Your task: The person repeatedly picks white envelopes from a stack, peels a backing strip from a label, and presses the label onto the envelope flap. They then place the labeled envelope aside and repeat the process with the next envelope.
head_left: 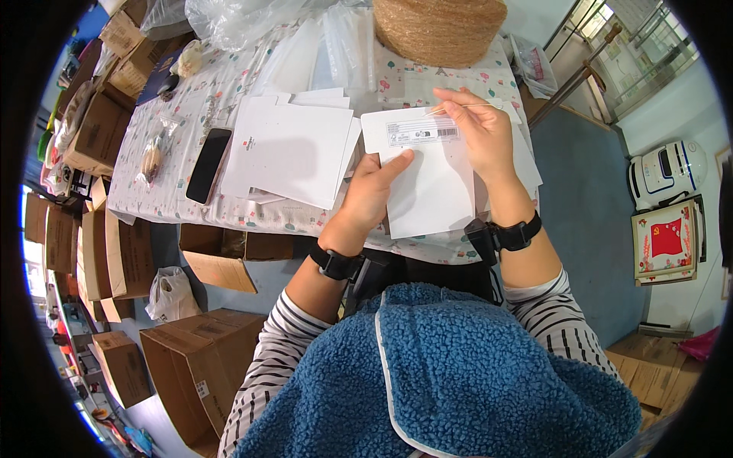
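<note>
In my left hand (368,192) is a stiff white paper sheet or envelope (431,191), gripped at its left edge with the thumb on top. A printed label (405,137) with a barcode lies across its upper part. Over the upper right corner, my right hand (487,143) pinches a thin tan stick or strand (435,112) between thumb and fingers; which of the two it is I cannot tell. To the left rests a loose stack of white sheets or envelopes (294,153). More white paper (525,162) shows beneath my right wrist.
A black phone (208,166) and a small clear-bagged item (153,156) lie on the patterned tablecloth (160,200). Clear plastic sleeves (336,53) and a large wrapped brown roll (439,30) stand at the back. Cardboard boxes (202,359) crowd the floor at left.
</note>
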The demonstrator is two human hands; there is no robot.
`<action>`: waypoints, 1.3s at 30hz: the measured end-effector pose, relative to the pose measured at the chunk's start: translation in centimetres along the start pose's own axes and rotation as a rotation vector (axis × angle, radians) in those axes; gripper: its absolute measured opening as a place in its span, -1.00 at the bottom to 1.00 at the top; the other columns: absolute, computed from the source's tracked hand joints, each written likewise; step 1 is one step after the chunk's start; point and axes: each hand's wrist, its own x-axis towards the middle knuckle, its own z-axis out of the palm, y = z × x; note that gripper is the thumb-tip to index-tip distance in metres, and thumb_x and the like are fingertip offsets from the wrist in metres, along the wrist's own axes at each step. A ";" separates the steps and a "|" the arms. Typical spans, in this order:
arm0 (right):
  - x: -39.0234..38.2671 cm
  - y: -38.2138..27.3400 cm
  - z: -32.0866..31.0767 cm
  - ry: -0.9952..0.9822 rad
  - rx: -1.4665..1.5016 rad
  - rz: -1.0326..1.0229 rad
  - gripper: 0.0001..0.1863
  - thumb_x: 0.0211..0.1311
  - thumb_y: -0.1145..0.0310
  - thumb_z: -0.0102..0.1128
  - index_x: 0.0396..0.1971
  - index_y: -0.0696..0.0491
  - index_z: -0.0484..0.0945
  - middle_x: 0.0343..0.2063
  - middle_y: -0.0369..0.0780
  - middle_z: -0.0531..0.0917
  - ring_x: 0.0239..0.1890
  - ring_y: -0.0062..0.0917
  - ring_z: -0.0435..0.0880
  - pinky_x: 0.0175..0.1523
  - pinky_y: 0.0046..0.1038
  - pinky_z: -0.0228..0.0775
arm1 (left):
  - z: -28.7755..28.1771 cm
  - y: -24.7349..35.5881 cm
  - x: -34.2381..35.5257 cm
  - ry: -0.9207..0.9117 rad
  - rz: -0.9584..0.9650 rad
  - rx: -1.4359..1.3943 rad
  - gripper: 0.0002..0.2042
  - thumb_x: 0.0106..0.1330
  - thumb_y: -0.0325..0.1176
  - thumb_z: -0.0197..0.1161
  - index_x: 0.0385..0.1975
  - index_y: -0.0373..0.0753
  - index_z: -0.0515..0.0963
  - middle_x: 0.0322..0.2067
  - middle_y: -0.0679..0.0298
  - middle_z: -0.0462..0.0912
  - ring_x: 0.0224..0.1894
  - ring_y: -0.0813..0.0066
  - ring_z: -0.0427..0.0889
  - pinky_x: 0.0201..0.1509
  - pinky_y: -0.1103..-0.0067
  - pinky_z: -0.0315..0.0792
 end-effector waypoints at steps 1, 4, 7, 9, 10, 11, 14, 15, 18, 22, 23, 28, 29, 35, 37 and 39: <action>-0.1 0.0 0.2 0.010 -0.010 0.006 -0.77 0.43 0.41 0.17 -0.06 0.14 0.72 -0.31 -0.24 0.78 -0.26 -0.68 0.69 0.10 -0.55 0.34 | 0.0 -0.2 0.1 -0.036 0.048 0.004 -0.66 0.46 -0.45 0.17 0.20 -0.31 0.44 0.08 0.21 0.61 0.05 0.47 0.62 0.12 0.53 0.51; -0.2 0.0 0.6 0.032 -0.036 0.011 -0.77 0.43 0.41 0.16 -0.06 0.15 0.71 -0.34 -0.25 0.80 -0.27 -0.72 0.67 0.51 -0.38 0.05 | -0.2 -0.7 0.2 -0.023 0.065 0.050 -0.71 0.46 -0.45 0.19 0.13 -0.32 0.49 0.02 0.24 0.65 -0.02 0.51 0.65 0.07 0.56 0.53; -0.2 0.2 0.8 0.044 -0.078 -0.025 -0.78 0.42 0.42 0.16 -0.08 0.14 0.72 -0.33 -0.24 0.79 -0.27 -0.69 0.68 0.29 -0.46 0.22 | -0.3 -0.8 0.1 -0.026 0.057 0.062 -0.69 0.46 -0.45 0.19 0.15 -0.33 0.48 0.02 0.23 0.64 -0.01 0.52 0.63 0.07 0.56 0.53; -0.2 0.3 1.0 0.068 -0.150 -0.077 -0.79 0.41 0.44 0.17 -0.09 0.12 0.73 -0.31 -0.21 0.78 -0.26 -0.62 0.71 -0.14 -0.60 0.49 | -0.3 -0.9 0.0 -0.022 0.063 0.081 -0.69 0.46 -0.45 0.19 0.15 -0.34 0.47 0.01 0.23 0.64 -0.02 0.52 0.63 0.06 0.57 0.53; -0.2 0.3 1.1 0.076 -0.168 -0.070 -0.79 0.40 0.45 0.17 -0.09 0.12 0.73 -0.31 -0.20 0.78 -0.27 -0.61 0.72 -0.14 -0.59 0.49 | -0.2 -0.9 0.0 -0.011 0.069 0.082 -0.70 0.46 -0.44 0.19 0.13 -0.36 0.48 -0.02 0.22 0.65 -0.06 0.53 0.64 0.02 0.58 0.54; -0.1 0.4 1.2 0.084 -0.186 -0.062 -0.79 0.40 0.46 0.16 -0.10 0.12 0.73 -0.31 -0.19 0.78 -0.27 -0.60 0.73 -0.15 -0.58 0.49 | -0.2 -1.0 0.1 -0.001 0.075 0.084 -0.70 0.46 -0.42 0.20 0.12 -0.38 0.50 -0.05 0.22 0.66 -0.10 0.54 0.65 -0.03 0.59 0.55; -0.2 0.4 1.2 0.092 -0.218 -0.063 -0.80 0.38 0.47 0.16 -0.11 0.13 0.73 -0.33 -0.17 0.78 -0.28 -0.58 0.74 -0.16 -0.57 0.50 | -0.3 -1.1 0.1 0.020 0.072 0.113 -0.71 0.46 -0.40 0.20 0.09 -0.40 0.51 -0.10 0.22 0.68 -0.15 0.56 0.65 -0.09 0.61 0.55; -0.2 0.4 1.2 0.092 -0.223 -0.068 -0.80 0.38 0.48 0.16 -0.12 0.14 0.73 -0.33 -0.16 0.78 -0.28 -0.57 0.75 -0.17 -0.56 0.50 | -0.4 -1.1 0.1 0.025 0.071 0.127 -0.71 0.46 -0.40 0.20 0.09 -0.40 0.51 -0.11 0.23 0.68 -0.15 0.57 0.65 -0.10 0.61 0.55; -0.1 0.4 1.2 0.089 -0.232 -0.068 -0.80 0.38 0.48 0.16 -0.12 0.14 0.73 -0.34 -0.16 0.79 -0.29 -0.57 0.75 -0.19 -0.55 0.51 | -0.6 -1.0 0.1 0.000 0.022 0.124 -0.67 0.45 -0.47 0.19 0.18 -0.35 0.46 0.00 0.25 0.64 -0.03 0.53 0.63 0.04 0.59 0.52; -0.2 0.4 1.1 0.091 -0.249 -0.059 -0.80 0.37 0.48 0.17 -0.13 0.13 0.73 -0.32 -0.15 0.79 -0.29 -0.58 0.75 -0.20 -0.57 0.50 | -0.4 -0.9 0.0 -0.009 0.064 0.128 -0.66 0.44 -0.47 0.20 0.18 -0.37 0.45 -0.01 0.23 0.64 -0.04 0.53 0.63 0.04 0.59 0.52; -0.3 0.4 1.1 0.094 -0.256 -0.058 -0.80 0.37 0.48 0.17 -0.13 0.13 0.73 -0.32 -0.15 0.79 -0.29 -0.59 0.75 -0.20 -0.58 0.50 | -0.3 -0.9 0.0 -0.006 0.055 0.137 -0.65 0.44 -0.47 0.20 0.18 -0.38 0.45 -0.01 0.23 0.64 -0.04 0.53 0.63 0.04 0.59 0.52; -0.3 0.3 0.8 0.072 -0.117 0.068 -0.80 0.34 0.50 0.20 -0.13 0.16 0.73 -0.28 -0.20 0.79 -0.24 -0.62 0.74 -0.15 -0.60 0.52 | -0.1 -0.8 -0.2 0.009 0.080 0.158 -0.70 0.43 -0.45 0.21 0.11 -0.40 0.50 -0.07 0.24 0.66 -0.11 0.55 0.64 -0.04 0.59 0.53; -0.3 0.3 0.8 0.067 -0.070 0.064 -0.80 0.33 0.50 0.21 -0.13 0.18 0.72 -0.27 -0.21 0.79 -0.23 -0.63 0.74 -0.13 -0.60 0.53 | -0.2 -0.7 -0.2 0.006 0.071 0.146 -0.68 0.42 -0.47 0.21 0.14 -0.39 0.48 -0.04 0.22 0.65 -0.07 0.53 0.64 0.00 0.58 0.53; -0.5 0.4 1.0 0.093 0.087 0.166 -0.81 0.29 0.49 0.27 -0.14 0.19 0.72 -0.30 -0.20 0.78 -0.24 -0.61 0.74 -0.09 -0.60 0.54 | 0.1 -0.5 -0.6 0.008 0.055 0.132 -0.66 0.40 -0.51 0.22 0.16 -0.36 0.48 0.01 0.21 0.64 -0.01 0.50 0.63 0.06 0.57 0.52; -0.4 0.4 0.9 0.094 0.096 0.192 -0.83 0.26 0.49 0.31 -0.18 0.18 0.72 -0.32 -0.19 0.78 -0.25 -0.61 0.74 -0.11 -0.61 0.53 | 0.1 -0.3 -0.7 0.002 0.045 0.130 -0.65 0.40 -0.51 0.22 0.17 -0.35 0.47 0.02 0.21 0.64 0.00 0.50 0.63 0.07 0.56 0.52; -0.3 0.4 0.8 0.093 0.087 0.219 -0.85 0.22 0.49 0.36 -0.23 0.18 0.72 -0.35 -0.19 0.77 -0.28 -0.62 0.72 -0.13 -0.62 0.52 | 0.1 -0.2 -0.7 -0.004 0.024 0.137 -0.64 0.41 -0.51 0.21 0.18 -0.34 0.46 0.04 0.21 0.63 0.02 0.49 0.63 0.09 0.55 0.51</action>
